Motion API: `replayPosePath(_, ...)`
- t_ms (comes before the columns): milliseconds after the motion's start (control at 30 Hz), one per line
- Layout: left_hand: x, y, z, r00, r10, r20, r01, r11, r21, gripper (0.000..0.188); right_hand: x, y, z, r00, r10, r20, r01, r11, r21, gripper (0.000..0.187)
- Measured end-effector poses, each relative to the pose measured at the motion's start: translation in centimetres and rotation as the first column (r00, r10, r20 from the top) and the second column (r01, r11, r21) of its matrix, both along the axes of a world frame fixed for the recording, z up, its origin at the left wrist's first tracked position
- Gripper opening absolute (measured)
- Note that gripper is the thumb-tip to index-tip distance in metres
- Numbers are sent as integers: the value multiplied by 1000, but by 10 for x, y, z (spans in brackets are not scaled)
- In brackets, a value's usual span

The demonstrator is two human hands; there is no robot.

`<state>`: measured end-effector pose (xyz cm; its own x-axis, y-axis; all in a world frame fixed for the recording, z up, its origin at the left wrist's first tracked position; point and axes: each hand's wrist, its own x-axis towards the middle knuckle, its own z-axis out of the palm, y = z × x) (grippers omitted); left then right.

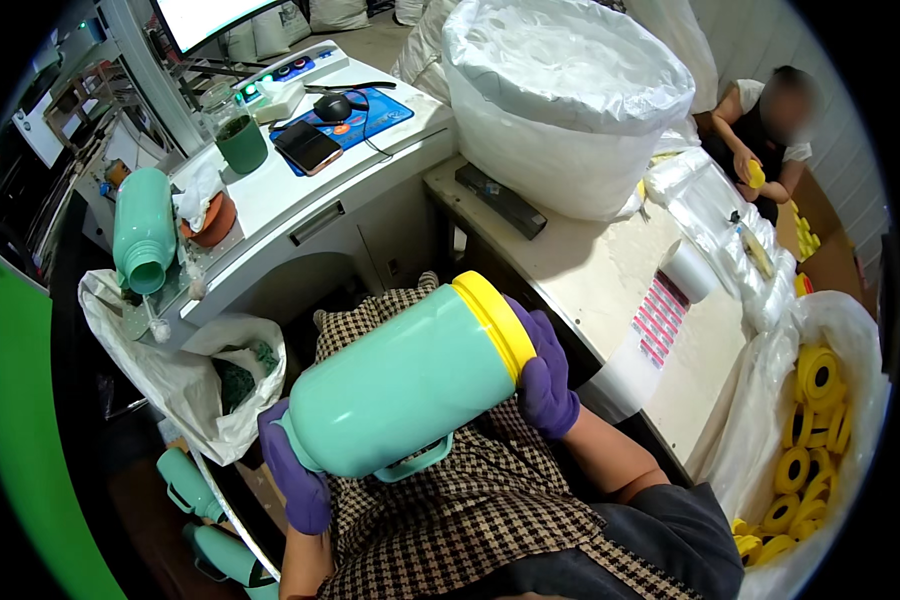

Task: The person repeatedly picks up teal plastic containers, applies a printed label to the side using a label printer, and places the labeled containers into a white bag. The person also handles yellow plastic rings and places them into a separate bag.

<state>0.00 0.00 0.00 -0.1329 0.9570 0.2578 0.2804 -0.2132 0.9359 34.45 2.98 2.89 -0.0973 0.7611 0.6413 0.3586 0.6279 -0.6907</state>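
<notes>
1 pale flat-topped table (595, 270), right; 1 white plastic-lined sack (560, 150), upr. ctr. 1 mint-green glossy cylindrical jug (400, 380), frame ctr., w/ yellow ring collar (494, 325). Purple-gloved L hand (295, 480), R hand (547, 380): grip filled, jug between, R at collar. Step: prob. collar fit/check; next needs firm, even press.

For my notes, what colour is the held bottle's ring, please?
The ring is yellow, clearest in the head view.
</notes>
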Motion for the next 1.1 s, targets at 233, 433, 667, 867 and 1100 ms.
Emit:
replayPosePath(233, 4, -7, 5, 990, -56, 126, 71, 991, -114, 41, 16, -8, 0, 963, 81, -255, -158, 942, -295, 71)
replayPosePath(433, 23, 4, 12, 978, -85, 192, 96, 994, -51, 41, 6, 0, 29, 868, 240, -436, -384, 879, -282, 114)
replayPosePath(667, 9, 17, 12, 754, -130, 644, 309, 935, -172, 37, 17, 7, 21, 842, 266, -470, -379, 911, -164, 100)
replayPosePath(867, 16, 17, 5, 871, -128, 475, 230, 959, -164, 37, 28, 5, 11, 899, 195, -392, -290, 936, -200, 99)
replayPosePath(1100, 40, 24, -8, 913, -155, 378, 215, 969, -120, 41, 23, -6, 23, 827, 197, -527, -327, 931, -165, 83)
